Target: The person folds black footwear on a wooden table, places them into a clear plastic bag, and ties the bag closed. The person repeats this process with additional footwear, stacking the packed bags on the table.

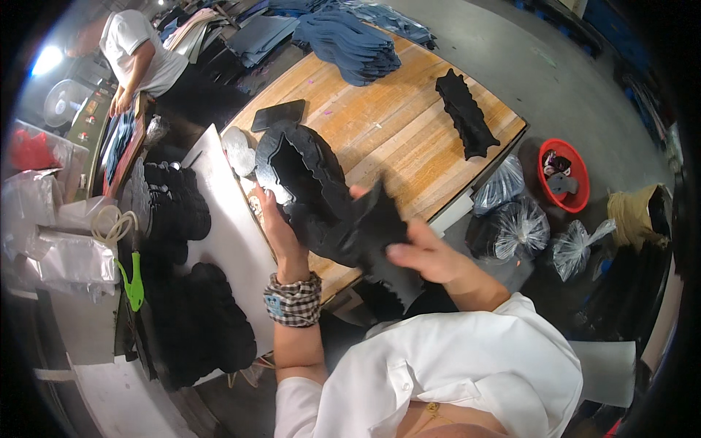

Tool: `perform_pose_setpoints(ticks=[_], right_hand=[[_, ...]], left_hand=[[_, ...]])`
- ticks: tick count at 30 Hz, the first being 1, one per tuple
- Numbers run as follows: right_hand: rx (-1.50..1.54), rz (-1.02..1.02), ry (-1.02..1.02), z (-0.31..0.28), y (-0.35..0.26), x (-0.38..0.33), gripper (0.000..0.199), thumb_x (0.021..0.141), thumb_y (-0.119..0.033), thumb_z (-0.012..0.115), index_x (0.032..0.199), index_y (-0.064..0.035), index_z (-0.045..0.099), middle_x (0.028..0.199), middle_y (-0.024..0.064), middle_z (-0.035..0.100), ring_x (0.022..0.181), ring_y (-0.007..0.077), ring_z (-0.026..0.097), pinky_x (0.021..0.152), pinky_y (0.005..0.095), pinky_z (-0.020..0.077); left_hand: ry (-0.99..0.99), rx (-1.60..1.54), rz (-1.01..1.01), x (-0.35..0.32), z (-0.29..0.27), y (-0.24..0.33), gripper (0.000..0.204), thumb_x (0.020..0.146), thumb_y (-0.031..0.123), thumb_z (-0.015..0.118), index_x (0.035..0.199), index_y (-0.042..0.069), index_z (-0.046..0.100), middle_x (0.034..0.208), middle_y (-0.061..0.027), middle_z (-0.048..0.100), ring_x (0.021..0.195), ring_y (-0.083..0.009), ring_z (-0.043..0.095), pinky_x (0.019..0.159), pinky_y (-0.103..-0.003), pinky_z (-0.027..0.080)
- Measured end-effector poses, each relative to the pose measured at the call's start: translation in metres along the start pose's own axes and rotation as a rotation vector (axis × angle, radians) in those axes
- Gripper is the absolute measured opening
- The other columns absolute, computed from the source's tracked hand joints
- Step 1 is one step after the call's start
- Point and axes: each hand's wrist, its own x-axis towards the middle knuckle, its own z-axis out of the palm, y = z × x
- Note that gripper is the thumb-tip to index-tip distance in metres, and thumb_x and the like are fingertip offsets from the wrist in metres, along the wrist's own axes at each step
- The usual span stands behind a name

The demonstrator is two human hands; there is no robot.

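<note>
My left hand (283, 232) cups the near left side of a curved black stack of cut pieces (321, 157); its thumb shows along the edge, while its other fingers are mostly hidden. The stack bends round a dark hollow with wavy inner edges. In my right hand (431, 255) is a black cut piece (376, 230) with a toothed edge, pinched near its right side and somewhat blurred. That piece overlaps the stack's near right end. Both are over the near edge of a wooden table (380, 139).
A phone-like black slab (279, 114) lies beyond the stack. Blue-grey pieces (350, 47) are piled at the far edge, a narrow black bundle (467, 117) at right. Black stacks (208, 321) stand left. Bags (522, 230) and a red basin (580, 191) sit right. A person (146, 55) works far left.
</note>
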Motion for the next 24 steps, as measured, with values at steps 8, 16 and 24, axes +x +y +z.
perform_pose_setpoints(ticks=[8,16,24], right_hand=[[-0.303,0.255,0.438,-0.027,-0.024,-0.002,0.051,0.094,-0.026,0.056,0.134,0.0018,0.04,0.13,0.0126,0.048,0.118,0.0202,0.047,0.099,0.0335,0.0392],[-0.694,0.059,0.767,-0.185,-0.15,0.05,0.044,0.086,-0.037,0.069,0.101,0.0042,0.061,0.085,0.0086,0.065,0.068,0.0156,0.063,0.057,0.0277,0.0514],[-1.766,0.29,0.884,-0.234,-0.083,0.085,0.049,0.08,-0.05,0.068,0.081,-0.001,0.071,0.08,0.0183,0.064,0.077,0.0294,0.062,0.074,0.0394,0.0503]], left_hand=[[0.057,0.128,0.065,-0.004,-0.004,-0.003,0.056,0.1,0.023,0.036,0.15,0.004,0.017,0.153,-0.015,0.021,0.141,-0.0254,0.022,0.115,-0.037,0.016],[0.125,0.481,0.318,-0.054,-0.089,0.019,0.047,0.096,0.012,0.05,0.139,0.0,0.036,0.142,-0.0154,0.038,0.132,-0.0266,0.037,0.107,-0.037,0.032],[0.266,0.466,0.315,-0.083,-0.115,0.023,0.042,0.095,0.009,0.053,0.134,-0.001,0.042,0.135,-0.0136,0.046,0.126,-0.0232,0.044,0.102,-0.034,0.039]])
